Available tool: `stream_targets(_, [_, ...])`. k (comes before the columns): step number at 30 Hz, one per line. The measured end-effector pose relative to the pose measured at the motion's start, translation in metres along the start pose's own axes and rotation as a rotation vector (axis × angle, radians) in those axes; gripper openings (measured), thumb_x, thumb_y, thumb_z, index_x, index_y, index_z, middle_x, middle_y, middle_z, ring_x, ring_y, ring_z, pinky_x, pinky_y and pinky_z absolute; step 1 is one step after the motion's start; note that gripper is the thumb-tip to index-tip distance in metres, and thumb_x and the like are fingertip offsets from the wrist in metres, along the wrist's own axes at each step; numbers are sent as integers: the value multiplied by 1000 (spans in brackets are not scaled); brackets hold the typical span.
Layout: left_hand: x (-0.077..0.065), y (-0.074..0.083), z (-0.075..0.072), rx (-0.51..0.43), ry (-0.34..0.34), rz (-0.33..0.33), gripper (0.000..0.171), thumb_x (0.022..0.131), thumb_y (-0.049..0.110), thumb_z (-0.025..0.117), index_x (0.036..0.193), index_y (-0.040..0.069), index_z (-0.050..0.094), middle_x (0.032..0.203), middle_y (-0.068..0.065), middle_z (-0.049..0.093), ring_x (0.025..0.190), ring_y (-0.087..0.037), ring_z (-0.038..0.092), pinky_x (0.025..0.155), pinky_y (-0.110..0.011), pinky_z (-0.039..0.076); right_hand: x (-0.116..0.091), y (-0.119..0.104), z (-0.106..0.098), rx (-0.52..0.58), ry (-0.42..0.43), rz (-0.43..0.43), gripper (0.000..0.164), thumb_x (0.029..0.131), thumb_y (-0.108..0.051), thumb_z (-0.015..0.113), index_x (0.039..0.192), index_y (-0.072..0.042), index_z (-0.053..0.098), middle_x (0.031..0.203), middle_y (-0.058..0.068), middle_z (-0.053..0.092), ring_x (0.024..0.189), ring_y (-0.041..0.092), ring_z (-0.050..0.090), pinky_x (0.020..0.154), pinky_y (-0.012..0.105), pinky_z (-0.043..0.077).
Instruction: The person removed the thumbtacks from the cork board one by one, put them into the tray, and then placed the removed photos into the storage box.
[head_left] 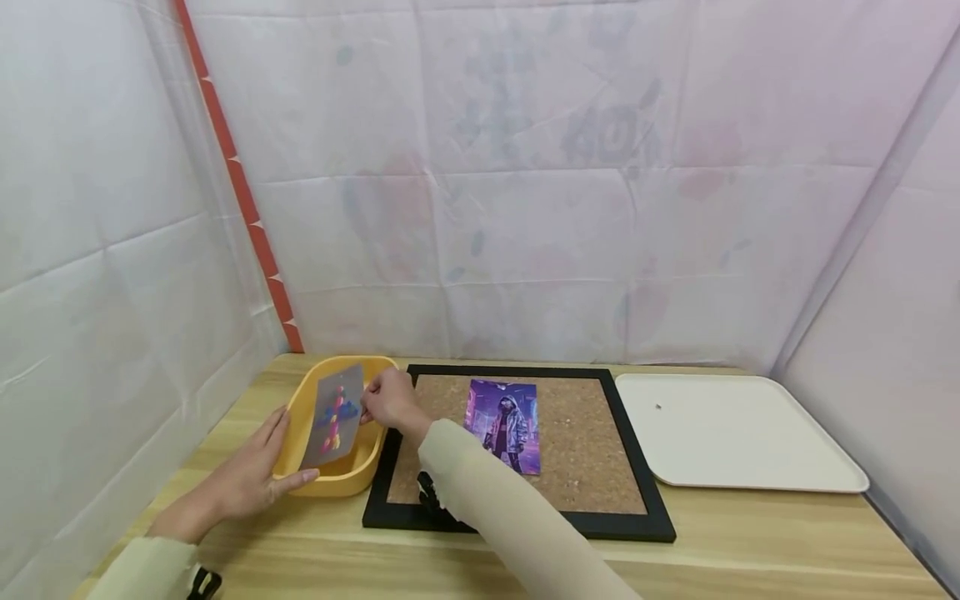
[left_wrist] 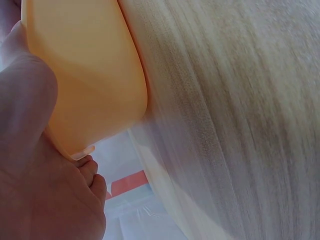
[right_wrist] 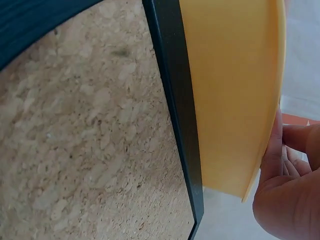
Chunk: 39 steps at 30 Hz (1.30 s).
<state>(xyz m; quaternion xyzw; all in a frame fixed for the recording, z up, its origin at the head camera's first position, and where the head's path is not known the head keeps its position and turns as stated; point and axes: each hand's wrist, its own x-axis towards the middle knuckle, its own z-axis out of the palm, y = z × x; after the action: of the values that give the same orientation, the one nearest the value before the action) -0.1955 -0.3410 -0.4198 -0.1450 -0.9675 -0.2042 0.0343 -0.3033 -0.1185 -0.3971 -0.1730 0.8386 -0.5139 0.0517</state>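
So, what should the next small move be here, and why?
Probably lift the grey card clear of the yellow bin: the right hand appears to pinch its edge, the left hand holds the bin's rim, and the corkboard has bare cork beside the purple picture. That is a judgement; the stills don't show whether the card is going in or out.

Grey card [head_left: 334,418] partly hides yellow bin [head_left: 347,485]; right sleeve [head_left: 491,492], purple print [head_left: 510,421].
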Motion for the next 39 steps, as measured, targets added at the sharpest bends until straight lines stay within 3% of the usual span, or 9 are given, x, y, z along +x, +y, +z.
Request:
stream_targets(5, [0,0,0,11,0,-5,111,92,50,73,152,-22,13,160,-42,12,143,-62,22,109,-73,29,4,-2,2,-65,-13,1,40,98,-1,61,60,-3,74,55,1,69,47,7,65,45,20,50])
stream_targets(9, [0,2,0,16,1,-3,111,92,53,72,152,-22,15,160,-42,12,143,-62,22,111,-72,28,9,-1,6,-116,-6,21,47,97,-2,61,52,-5,68,54,-1,68,45,4,63,39,19,39])
stream_targets(16, [1,4,3,29,-1,2,111,93,54,70,152,-23,15,159,-42,13,143,-61,23,112,-70,28,11,-3,14,-187,33,61,54,97,0,59,45,-6,51,48,-3,63,42,5,60,34,22,33])
stream_targets(22, [1,4,1,38,10,8,111,93,53,71,152,-22,15,160,-42,14,143,-60,24,112,-70,29,12,-6,17,-270,60,50,45,94,2,63,50,-6,62,46,-5,62,40,7,58,36,21,38])
stream_targets(29, [1,2,0,38,6,10,110,94,52,70,152,-23,14,159,-43,13,143,-61,24,112,-70,29,16,-4,17,-334,43,5,41,91,2,69,53,-11,62,45,-6,58,39,10,53,39,21,41])
stream_targets(39, [0,2,1,27,-10,0,110,95,53,68,152,-22,12,160,-42,11,144,-60,22,113,-70,28,13,1,8,-251,-70,-61,40,98,-3,61,60,-3,71,53,1,66,46,10,59,41,20,36])
